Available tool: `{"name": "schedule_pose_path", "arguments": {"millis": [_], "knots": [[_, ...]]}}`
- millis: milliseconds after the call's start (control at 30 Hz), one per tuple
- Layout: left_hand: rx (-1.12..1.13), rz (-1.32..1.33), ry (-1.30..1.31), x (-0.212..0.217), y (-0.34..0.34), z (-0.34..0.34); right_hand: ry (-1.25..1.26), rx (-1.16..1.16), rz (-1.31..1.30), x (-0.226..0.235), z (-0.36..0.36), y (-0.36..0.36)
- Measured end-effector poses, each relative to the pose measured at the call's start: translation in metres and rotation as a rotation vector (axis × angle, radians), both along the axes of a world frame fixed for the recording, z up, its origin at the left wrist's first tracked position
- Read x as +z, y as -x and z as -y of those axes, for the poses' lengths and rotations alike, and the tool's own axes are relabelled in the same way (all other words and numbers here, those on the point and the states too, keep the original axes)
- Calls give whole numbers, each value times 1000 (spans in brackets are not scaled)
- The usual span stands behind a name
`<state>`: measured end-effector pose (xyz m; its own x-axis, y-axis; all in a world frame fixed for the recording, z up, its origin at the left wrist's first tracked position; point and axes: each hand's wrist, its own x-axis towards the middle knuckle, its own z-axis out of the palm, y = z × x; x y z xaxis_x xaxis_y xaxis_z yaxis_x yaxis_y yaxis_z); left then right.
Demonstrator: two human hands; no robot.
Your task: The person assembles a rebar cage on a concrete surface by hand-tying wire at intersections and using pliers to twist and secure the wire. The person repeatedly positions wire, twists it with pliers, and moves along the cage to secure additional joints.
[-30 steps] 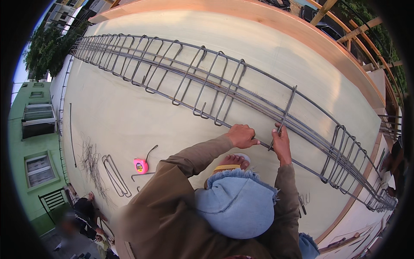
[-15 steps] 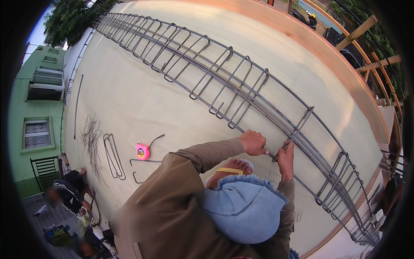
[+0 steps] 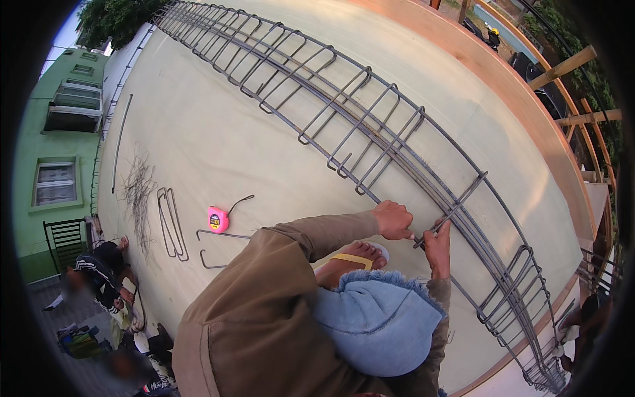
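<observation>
A long rebar cage (image 3: 397, 147) runs diagonally from the far left to the near right. My left hand (image 3: 393, 220) is closed in a fist over its near lengthwise rebar (image 3: 368, 191), which passes under the fingers. Just right of it, my right hand (image 3: 437, 251) pinches the near end of a square stirrup (image 3: 468, 194), where it meets that same bar. The stirrup stands across the cage, over a bundle of middle bars (image 3: 423, 177). The fingers partly hide the joint. My foot in a yellow-strapped sandal (image 3: 354, 259) is close below my hands.
A pink tape measure (image 3: 217, 219), bent steel rods (image 3: 210, 259), loose stirrups (image 3: 172, 225) and tangled thin wire (image 3: 137, 205) lie on the pale surface at left. Two people sit at the lower left edge. An orange-brown board edge (image 3: 509, 83) borders the far right.
The view has shifted slightly, so the cage appears farther right and higher. My hands stay at the same place on the cage, with the right fingers slightly moved at the stirrup's end.
</observation>
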<state>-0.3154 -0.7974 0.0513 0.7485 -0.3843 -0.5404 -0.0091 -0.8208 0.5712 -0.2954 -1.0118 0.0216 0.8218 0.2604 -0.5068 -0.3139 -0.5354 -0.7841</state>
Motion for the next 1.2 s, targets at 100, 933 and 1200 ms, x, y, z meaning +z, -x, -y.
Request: {"name": "schedule_pose_path", "arguments": {"millis": [100, 933, 1200], "knots": [[8, 57, 38, -1, 4, 0, -7, 16, 5, 4, -2, -1], [300, 495, 184, -1, 15, -20, 64, 33, 101, -5, 2, 2], [660, 880, 19, -1, -14, -76, 4, -41, 78, -1, -10, 4]]}}
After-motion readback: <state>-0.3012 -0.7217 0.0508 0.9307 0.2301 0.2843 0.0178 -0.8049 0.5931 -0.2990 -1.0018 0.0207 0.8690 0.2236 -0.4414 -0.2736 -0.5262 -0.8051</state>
